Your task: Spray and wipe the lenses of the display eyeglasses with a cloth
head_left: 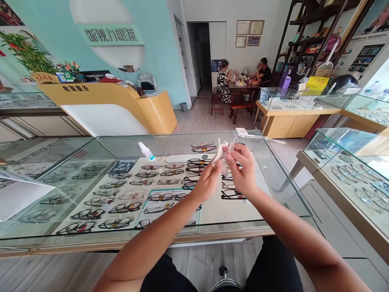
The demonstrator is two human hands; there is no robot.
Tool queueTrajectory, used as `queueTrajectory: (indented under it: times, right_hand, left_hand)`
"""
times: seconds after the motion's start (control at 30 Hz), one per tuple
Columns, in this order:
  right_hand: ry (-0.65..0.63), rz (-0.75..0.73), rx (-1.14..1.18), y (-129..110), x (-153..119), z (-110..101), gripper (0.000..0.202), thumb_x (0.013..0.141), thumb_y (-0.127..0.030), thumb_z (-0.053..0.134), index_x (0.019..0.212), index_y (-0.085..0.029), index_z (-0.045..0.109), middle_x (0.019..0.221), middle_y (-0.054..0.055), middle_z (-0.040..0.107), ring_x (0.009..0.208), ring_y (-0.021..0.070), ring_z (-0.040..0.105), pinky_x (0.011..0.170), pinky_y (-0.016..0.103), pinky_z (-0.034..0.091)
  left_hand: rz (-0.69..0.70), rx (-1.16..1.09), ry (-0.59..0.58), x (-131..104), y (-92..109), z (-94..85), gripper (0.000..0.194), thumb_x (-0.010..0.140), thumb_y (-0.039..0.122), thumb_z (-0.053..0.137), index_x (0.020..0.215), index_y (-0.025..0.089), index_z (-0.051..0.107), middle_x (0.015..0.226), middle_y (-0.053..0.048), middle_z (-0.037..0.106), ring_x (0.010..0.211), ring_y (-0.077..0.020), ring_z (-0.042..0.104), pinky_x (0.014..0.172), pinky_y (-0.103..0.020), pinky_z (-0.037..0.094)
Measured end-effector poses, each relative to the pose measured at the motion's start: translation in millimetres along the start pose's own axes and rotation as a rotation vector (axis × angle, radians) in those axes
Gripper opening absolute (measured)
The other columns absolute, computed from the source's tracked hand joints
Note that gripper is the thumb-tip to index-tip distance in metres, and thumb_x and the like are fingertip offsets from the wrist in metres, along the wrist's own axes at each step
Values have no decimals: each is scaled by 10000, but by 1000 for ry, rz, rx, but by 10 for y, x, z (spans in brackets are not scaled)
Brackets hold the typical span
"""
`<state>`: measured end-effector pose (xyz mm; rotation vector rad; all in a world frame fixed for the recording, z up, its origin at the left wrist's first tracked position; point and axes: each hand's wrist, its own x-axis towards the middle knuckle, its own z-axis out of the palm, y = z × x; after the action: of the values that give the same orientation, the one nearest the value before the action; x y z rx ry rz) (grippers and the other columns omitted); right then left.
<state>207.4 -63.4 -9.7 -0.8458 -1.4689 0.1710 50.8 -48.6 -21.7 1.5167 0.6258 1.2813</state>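
Observation:
Over the glass display counter [212, 221], my left hand [209, 178] pinches a pale cleaning cloth [221, 152]. Fingers of my right hand [244, 170] close on a pair of clear-framed eyeglasses [232, 142], right beside the cloth. One thin temple of the eyeglasses stretches out to the right, and a white tag shows near it. The cloth and my fingers hide most of the lenses. Left of my hands, a small white spray bottle [146, 152] stands on the counter glass. Rows of eyeglasses [161, 197] lie under the glass below my forearms.
More display cases stand to the right [349, 162] and back right [291, 103]. A yellow reception desk [158, 111] is at the back left. Two people sit at a wooden table [241, 87] in the background. A white sheet-like object [21, 194] juts in from the left.

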Motion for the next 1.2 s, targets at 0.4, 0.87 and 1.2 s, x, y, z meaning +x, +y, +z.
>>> queueTrajectory:
  times: [0.4, 0.87, 1.2]
  right_hand:
    - [238, -32, -89, 38, 35, -14, 264, 1147, -346, 621, 1134, -275, 875, 1105, 90, 718, 1067, 267, 764, 937, 503, 644]
    - [182, 171, 166, 137, 323, -384, 294, 1083, -461, 669, 993, -290, 890, 989, 41, 825, 975, 237, 745, 935, 429, 591]
    - [85, 298, 261, 144, 353, -408, 324, 1060, -387, 617, 981, -259, 904, 1044, 71, 900, 1019, 268, 811, 964, 450, 604]
  left_hand:
    - [177, 291, -302, -60, 153, 84, 578, 1185, 611, 436, 1610, 309, 684, 1576, -101, 752, 1657, -303, 554, 1432, -517, 387]
    - [-19, 911, 440, 559, 381, -1235, 387, 1045, 533, 487, 1112, 222, 708, 1048, -99, 796, 1046, -315, 735, 959, -412, 588]
    - [-586, 1492, 229, 551, 255, -1552, 535, 1026, 478, 603, 1435, 140, 669, 1527, -322, 703, 1411, -529, 653, 1130, -655, 535]
